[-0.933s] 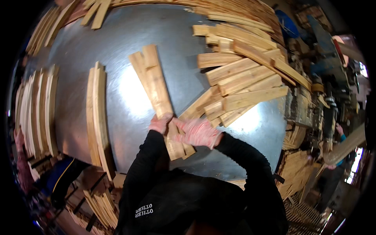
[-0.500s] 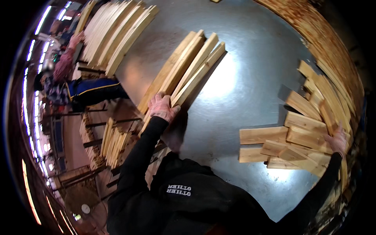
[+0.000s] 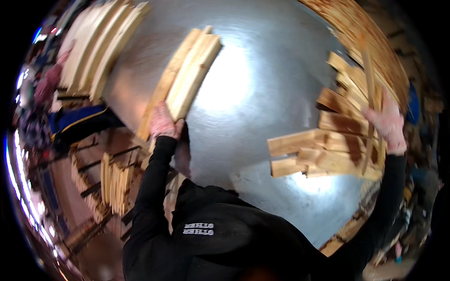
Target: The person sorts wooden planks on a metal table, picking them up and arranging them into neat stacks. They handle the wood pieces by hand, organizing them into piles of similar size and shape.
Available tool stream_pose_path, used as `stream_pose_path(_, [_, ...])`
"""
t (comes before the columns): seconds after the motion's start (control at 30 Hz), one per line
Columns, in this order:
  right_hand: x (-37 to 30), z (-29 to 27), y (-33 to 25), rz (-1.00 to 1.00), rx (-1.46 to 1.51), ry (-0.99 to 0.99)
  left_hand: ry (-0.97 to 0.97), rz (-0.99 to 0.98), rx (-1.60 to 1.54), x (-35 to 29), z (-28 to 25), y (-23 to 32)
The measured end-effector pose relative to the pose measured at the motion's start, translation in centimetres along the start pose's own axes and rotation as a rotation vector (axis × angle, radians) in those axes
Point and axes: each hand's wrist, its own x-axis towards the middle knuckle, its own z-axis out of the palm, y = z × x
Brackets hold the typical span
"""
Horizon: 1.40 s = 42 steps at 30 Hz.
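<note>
My left hand (image 3: 164, 122), in a pinkish work glove, lies at the near end of a small bundle of pale wooden boards (image 3: 194, 70) on the metal tabletop (image 3: 234, 136). Its fingers stretch along the boards, and the thumb is at their near ends. At the right, my gloved right hand (image 3: 388, 124) is closed around a narrow wooden slat (image 3: 369, 70), with the thumb on its left side. The slat stands out above a loose pile of short board pieces (image 3: 307, 140). The hand is slightly blurred.
A row of long boards (image 3: 101, 49) lies at the far left, where another person (image 3: 40, 117) stands. More boards (image 3: 115, 182) rest on a rack beside the table at left. A chipboard panel (image 3: 361, 28) edges the table's far right; wood scraps lie below it.
The splayed boards by my left hand now lie close together. My right hand has come up from the pile with a slat. The whole view has shifted.
</note>
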Motion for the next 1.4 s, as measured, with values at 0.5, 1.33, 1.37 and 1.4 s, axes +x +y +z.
stream_pose_path(0.5, [1.7,11.4,-9.9,-0.010,1.459,-0.545,-0.743,0.254,-2.005,-2.0,1.4,28.1])
stream_pose_path(1.33, [-10.2,20.0,-17.8,0.501,0.533,-0.272,-0.221,0.019,-0.133,1.7,0.9,8.8])
stream_pose_path(1.37, [-10.3,20.4,-18.1,0.492,0.544,-0.248,-0.105,0.052,-0.120,2.0,0.5,7.7])
stream_pose_path(1.4, [-10.6,21.0,-18.2,0.484,0.556,-0.224,0.009,0.092,-0.112,2.3,0.0,6.7])
